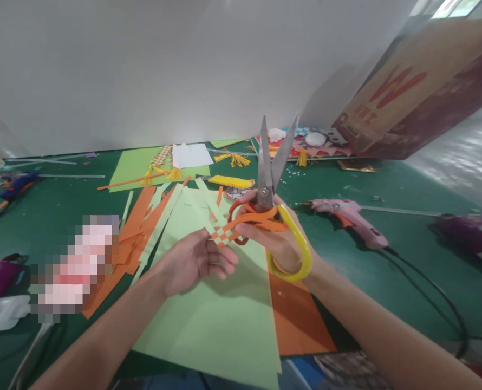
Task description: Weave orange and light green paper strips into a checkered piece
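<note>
My right hand (281, 246) is closed round a pair of scissors (267, 187), with one yellow and one red-orange handle loop and the blades pointing up, parted. Its thumb also presses on loose orange paper strips (261, 216). Those strips run into a small woven paper piece (223, 236) with a green and orange checkered pattern. At its left end, my left hand (196, 260) pinches the weave near thumb and forefinger, the other fingers loosely curled. Under both hands lies a light green paper sheet (208, 319), with an orange sheet (300, 319) partly beneath it.
Orange and green strips (143, 227) lie at left beside a blurred-out object (78, 265). A yellow utility knife (230, 181) and woven tasselled pieces (162, 157) sit behind. At right are a pink glue gun (346, 214) with its cord and a leaning paper bag (423, 92).
</note>
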`<state>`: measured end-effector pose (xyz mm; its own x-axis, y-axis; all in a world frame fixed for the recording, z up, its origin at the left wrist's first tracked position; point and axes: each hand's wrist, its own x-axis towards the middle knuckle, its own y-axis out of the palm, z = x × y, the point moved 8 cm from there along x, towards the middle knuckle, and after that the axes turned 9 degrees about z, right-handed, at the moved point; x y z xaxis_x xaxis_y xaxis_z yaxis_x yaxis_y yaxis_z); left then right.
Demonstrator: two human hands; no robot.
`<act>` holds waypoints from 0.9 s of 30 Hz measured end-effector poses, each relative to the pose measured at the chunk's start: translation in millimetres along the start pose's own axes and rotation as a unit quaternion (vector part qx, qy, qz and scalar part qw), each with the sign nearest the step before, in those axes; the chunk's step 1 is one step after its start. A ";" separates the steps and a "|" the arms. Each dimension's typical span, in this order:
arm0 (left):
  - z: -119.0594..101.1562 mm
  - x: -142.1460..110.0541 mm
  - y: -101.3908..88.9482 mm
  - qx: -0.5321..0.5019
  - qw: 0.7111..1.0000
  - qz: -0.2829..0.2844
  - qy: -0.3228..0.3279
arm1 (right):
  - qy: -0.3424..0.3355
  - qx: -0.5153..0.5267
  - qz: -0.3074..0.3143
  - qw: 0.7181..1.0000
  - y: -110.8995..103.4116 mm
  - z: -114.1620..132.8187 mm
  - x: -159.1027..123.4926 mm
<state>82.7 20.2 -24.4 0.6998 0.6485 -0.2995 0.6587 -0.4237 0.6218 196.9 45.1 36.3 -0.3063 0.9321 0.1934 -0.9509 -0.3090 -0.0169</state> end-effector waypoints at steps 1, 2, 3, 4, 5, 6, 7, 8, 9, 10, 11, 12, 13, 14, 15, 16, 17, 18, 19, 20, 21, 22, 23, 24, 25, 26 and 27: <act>0.3 -0.4 0.1 -0.008 1.000 0.001 -0.002 | 0.003 0.002 0.001 1.000 0.7 0.0 -0.4; 0.0 -0.6 1.0 -0.013 1.000 0.003 -0.001 | 0.005 0.003 0.004 1.000 1.5 -0.3 -0.7; -0.7 -0.8 2.2 -0.016 1.000 0.005 0.002 | 0.005 0.005 0.009 1.000 2.4 -0.8 -1.0; -1.8 -1.0 2.9 -0.018 1.000 0.003 0.008 | 0.002 0.011 0.014 1.000 3.3 -1.3 -1.1; -3.2 -1.2 2.3 -0.018 1.000 -0.008 0.015 | -0.002 0.019 0.019 1.000 3.7 -1.8 -1.1; -4.7 -1.6 0.6 -0.016 0.999 -0.025 0.023 | -0.008 0.027 0.020 0.999 3.5 -2.4 -0.8; -6.6 -2.2 -2.1 -0.011 0.998 -0.047 0.033 | -0.014 0.033 0.016 0.999 1.9 -2.7 -0.4; -8.8 -2.9 -5.2 0.000 0.997 -0.070 0.045 | -0.021 0.037 0.007 0.999 -0.9 -2.5 0.2; -11.2 -3.6 -8.3 0.015 0.994 -0.092 0.056 | -0.029 0.035 -0.007 0.999 -5.2 -1.9 1.0; -13.5 -4.3 -11.2 0.030 0.991 -0.112 0.067 | -0.037 0.031 -0.026 0.998 -10.7 -0.7 1.6; -15.7 -5.1 -14.0 0.045 0.987 -0.131 0.078 | -0.045 0.030 -0.046 0.997 -16.8 0.9 2.2; -18.1 -6.0 -16.8 0.057 0.983 -0.149 0.092 | -0.054 0.034 -0.066 0.996 -23.5 2.9 2.7; -20.8 -7.3 -20.0 0.062 0.978 -0.169 0.110 | -0.062 0.043 -0.087 0.993 -30.4 4.8 3.0; -24.0 -9.1 -23.4 0.060 0.971 -0.189 0.134 | -0.068 0.054 -0.106 0.991 -37.2 6.4 3.2; -27.5 -11.3 -26.5 0.054 0.963 -0.207 0.162 | -0.072 0.068 -0.126 0.987 -43.7 7.6 3.1; -30.9 -13.5 -29.1 0.047 0.955 -0.221 0.190 | -0.075 0.079 -0.141 0.984 -49.3 8.1 3.0; -33.7 -15.5 -31.2 0.041 0.948 -0.231 0.214 | -0.073 0.087 -0.152 0.982 -53.5 7.6 3.2; -35.8 -17.1 -32.8 0.039 0.943 -0.238 0.231 | -0.066 0.092 -0.154 0.982 -55.7 6.0 3.7; -37.4 -18.4 -33.9 0.041 0.938 -0.244 0.241 | -0.053 0.094 -0.145 0.984 -55.4 3.2 4.9; -38.6 -19.3 -34.4 0.050 0.936 -0.248 0.246 | -0.037 0.090 -0.127 0.987 -52.8 -0.2 6.3; -39.5 -20.1 -34.4 0.063 0.934 -0.252 0.246 | -0.020 0.082 -0.104 0.991 -48.4 -3.5 7.5; -40.3 -20.7 -33.6 0.079 0.933 -0.253 0.245 | -0.005 0.068 -0.077 0.995 -42.6 -6.3 8.4; -41.0 -20.9 -32.1 0.098 0.932 -0.251 0.243 | 0.006 0.052 -0.053 0.997 -36.3 -8.0 8.7; -41.2 -20.8 -30.2 0.118 0.931 -0.248 0.239 | 0.015 0.033 -0.032 0.999 -30.2 -8.8 8.5; -41.1 -20.5 -28.1 0.138 0.931 -0.243 0.234 | 0.021 0.013 -0.014 1.000 -24.4 -8.8 7.9; -40.8 -20.3 -26.3 0.156 0.931 -0.239 0.229 | 0.026 -0.003 -0.003 1.000 -19.6 -8.4 7.2; -40.2 -20.0 -24.9 0.171 0.930 -0.236 0.224 | 0.028 -0.015 0.002 0.999 -16.3 -7.7 6.4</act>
<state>41.2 43.3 -4.8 0.1763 0.9792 -0.1007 0.9661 -0.1525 0.2083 210.1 57.5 30.3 -0.3113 0.9402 0.1384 -0.9503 -0.3078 -0.0469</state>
